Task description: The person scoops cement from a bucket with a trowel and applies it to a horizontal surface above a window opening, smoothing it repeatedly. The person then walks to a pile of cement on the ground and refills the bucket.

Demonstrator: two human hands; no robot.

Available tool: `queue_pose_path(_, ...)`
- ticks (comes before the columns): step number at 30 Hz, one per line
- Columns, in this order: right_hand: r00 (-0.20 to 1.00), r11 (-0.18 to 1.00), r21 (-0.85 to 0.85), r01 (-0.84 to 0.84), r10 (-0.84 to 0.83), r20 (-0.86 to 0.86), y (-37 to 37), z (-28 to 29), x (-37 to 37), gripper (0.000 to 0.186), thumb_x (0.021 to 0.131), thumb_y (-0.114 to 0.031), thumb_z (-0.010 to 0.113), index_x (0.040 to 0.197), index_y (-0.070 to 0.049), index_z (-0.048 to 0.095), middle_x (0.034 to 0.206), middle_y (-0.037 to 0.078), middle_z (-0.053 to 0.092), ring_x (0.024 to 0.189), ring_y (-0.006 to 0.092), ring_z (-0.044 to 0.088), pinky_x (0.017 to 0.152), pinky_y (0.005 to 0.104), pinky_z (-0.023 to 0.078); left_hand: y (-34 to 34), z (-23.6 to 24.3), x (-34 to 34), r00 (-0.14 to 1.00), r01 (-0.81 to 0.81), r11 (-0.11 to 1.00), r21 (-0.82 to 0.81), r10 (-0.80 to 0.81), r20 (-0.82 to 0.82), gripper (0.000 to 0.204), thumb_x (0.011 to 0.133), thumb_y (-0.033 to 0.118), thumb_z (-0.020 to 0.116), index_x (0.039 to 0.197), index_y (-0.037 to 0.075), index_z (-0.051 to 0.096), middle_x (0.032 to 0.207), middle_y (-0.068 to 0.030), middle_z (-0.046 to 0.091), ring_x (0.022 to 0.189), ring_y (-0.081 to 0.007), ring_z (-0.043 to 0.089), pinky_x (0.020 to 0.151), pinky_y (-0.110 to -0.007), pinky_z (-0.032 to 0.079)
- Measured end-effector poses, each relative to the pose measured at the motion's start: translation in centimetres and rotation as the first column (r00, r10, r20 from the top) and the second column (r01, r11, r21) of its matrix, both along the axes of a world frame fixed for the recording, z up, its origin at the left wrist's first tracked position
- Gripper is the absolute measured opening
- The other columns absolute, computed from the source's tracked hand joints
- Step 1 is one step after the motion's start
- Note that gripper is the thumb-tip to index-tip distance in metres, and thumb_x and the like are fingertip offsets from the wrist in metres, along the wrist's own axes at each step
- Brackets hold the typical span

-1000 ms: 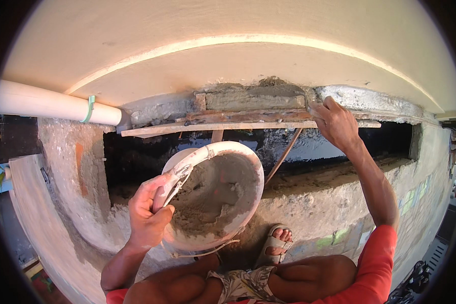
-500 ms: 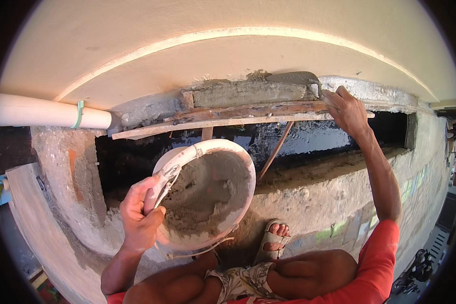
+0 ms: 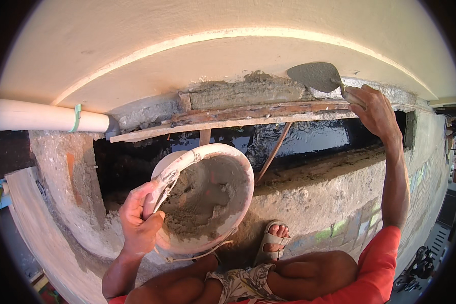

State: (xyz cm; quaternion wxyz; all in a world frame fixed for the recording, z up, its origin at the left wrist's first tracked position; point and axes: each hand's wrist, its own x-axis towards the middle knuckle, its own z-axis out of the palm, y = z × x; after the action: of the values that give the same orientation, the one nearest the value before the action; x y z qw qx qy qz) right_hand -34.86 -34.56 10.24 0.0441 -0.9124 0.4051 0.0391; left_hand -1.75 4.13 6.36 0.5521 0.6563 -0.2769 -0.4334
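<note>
My left hand (image 3: 141,218) is closed round the rim of a bucket (image 3: 246,197) and tips it a little. Grey mortar (image 3: 200,195) lies inside, and a cord handle hangs along the near side. My right hand (image 3: 374,112) grips the handle of a trowel (image 3: 315,76), whose blade lies raised over the ledge against the wall, smeared with mortar. Left of the blade, fresh wet mortar (image 3: 261,78) sits on top of a grey mortar strip (image 3: 248,95). Wooden boards (image 3: 228,121) run along the front of that strip.
Beyond the ledge rises a cream wall (image 3: 238,55). Below the boards, an open channel holds dark water (image 3: 314,139), with a thin wooden stick (image 3: 275,151) slanting across. A white pipe (image 3: 45,112) enters at left. My sandalled foot (image 3: 274,238) rests on the rough concrete edge (image 3: 309,202).
My right hand has moved right with the trowel, lifting it off the mortar and turning the blade so its face shows. The left hand and bucket stay nearly in place.
</note>
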Motion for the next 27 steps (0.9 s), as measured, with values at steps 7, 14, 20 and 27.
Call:
queue_pose_path(7,0.978,0.989,0.119,-0.09,0.11,-0.177,-4.8,1.3,-0.6,0.032,0.081,-0.015,0.069,0.113,-0.009,0.071,0.112,0.01,0.07,0.107,0.0341,0.06,0.098,0.0424,0.047,-1.1,-0.1,-0.2,0.999,0.044,0.999,-0.026,-0.044,0.008,0.065,0.067,-0.019,0.047,0.129,-0.001,0.051,0.131,-0.0119,0.055,0.127,-0.0201,0.051,0.109,-0.032,0.035)
queue_pose_path(14,0.986,0.944,0.329,0.009,0.046,-0.157,-9.1,-0.6,-1.6,0.033,0.08,-0.016,0.069,0.11,-0.002,0.071,0.105,0.019,0.071,0.096,0.0373,0.065,0.089,0.0416,0.05,-1.1,-0.1,-0.3,0.999,0.039,0.997,-0.065,-0.038,0.009,0.065,0.065,-0.02,0.046,0.127,-0.001,0.052,0.13,-0.0129,0.055,0.126,-0.0213,0.051,0.108,-0.034,0.036)
queue_pose_path(20,0.968,0.905,0.344,0.249,-0.225,-0.109,-8.2,2.0,-6.3,0.039,0.076,-0.005,0.072,0.115,-0.003,0.069,0.103,0.017,0.072,0.097,0.0348,0.066,0.087,0.0403,0.051,-0.2,-0.2,0.0,0.996,0.081,0.995,-0.056,-0.079,0.029,0.066,0.066,-0.02,0.046,0.128,0.0,0.051,0.131,-0.0126,0.054,0.128,-0.0209,0.05,0.108,-0.033,0.037)
queue_pose_path(27,0.973,0.974,-0.004,0.225,-0.225,0.057,-3.3,1.6,-9.0,0.039,0.081,-0.008,0.07,0.119,-0.006,0.065,0.109,0.017,0.067,0.103,0.0352,0.063,0.089,0.0414,0.049,-0.7,0.4,-0.2,1.0,0.022,0.998,-0.058,-0.022,-0.003,0.062,0.069,-0.021,0.048,0.129,-0.004,0.051,0.13,-0.0162,0.057,0.124,-0.02,0.054,0.105,-0.031,0.039)
